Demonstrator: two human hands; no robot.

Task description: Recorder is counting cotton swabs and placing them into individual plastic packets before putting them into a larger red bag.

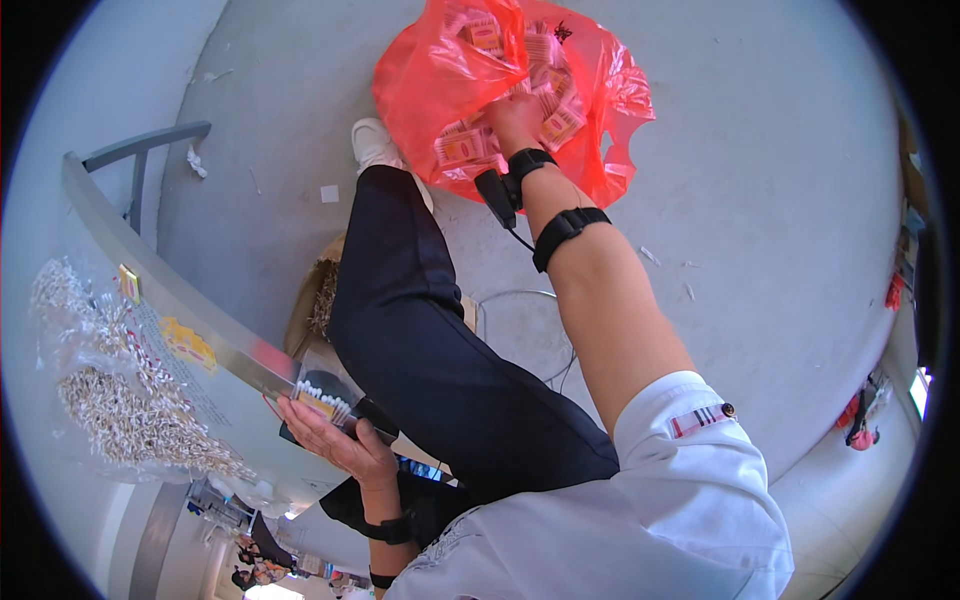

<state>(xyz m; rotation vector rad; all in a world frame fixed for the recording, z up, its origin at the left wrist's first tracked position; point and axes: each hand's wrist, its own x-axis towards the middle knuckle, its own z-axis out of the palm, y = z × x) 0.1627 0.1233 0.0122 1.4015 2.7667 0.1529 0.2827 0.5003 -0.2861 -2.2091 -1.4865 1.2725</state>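
My left hand (345, 445) is at the table's edge, its fingers and thumb round a clear pack of cotton swabs (322, 402) with white tips and a yellow label. My right hand (515, 118) reaches down into a large red plastic bag (425, 75) on the floor ahead. Inside that bag lie many pink-looking packs (462, 148) of swabs, tinted by the red film. The right fingers are hidden among them, so I cannot make out what they touch. Black straps with a small device circle my right forearm.
On the table (225, 330) at left lie a heap of loose cotton swabs (130, 410) on clear plastic and yellow labels (188, 343). A brown sack (318, 300) of sticks stands beside my leg. Paper scraps (329, 194) dot the grey floor. A grey metal frame (145, 150) adjoins the table.
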